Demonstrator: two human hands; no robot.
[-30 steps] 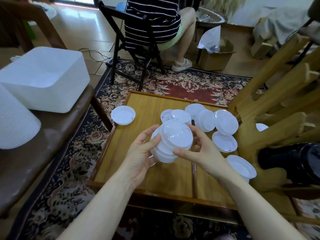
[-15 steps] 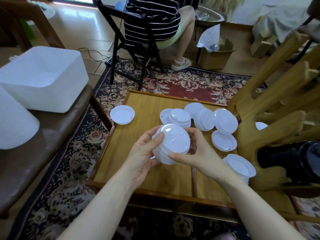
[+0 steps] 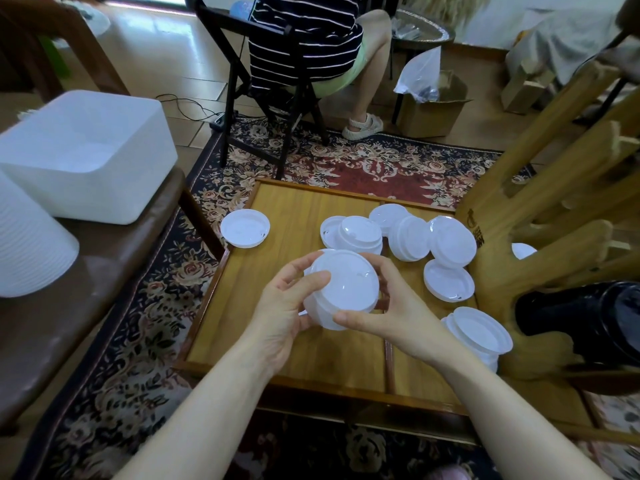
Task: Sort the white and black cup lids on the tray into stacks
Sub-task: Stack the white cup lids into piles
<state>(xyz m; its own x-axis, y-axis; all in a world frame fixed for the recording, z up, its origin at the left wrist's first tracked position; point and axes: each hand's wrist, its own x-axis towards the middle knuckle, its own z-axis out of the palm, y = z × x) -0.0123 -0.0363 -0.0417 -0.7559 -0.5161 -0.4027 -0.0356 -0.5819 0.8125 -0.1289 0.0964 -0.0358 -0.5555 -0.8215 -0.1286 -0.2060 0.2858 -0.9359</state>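
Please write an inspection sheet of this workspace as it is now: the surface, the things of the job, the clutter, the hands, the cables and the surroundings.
Surface: wooden tray on a patterned rug.
Job's things: held stack of white lids; loose white lids at tray's far right; second stack at right edge; single lid on left rim. Black lids: nothing seen.
Clutter: white tub on bench, black cylinder at right.
Hands: left hand and right hand both grip the held stack.
Cables: black cable on floor.
Surroundings: seated person, cardboard box.
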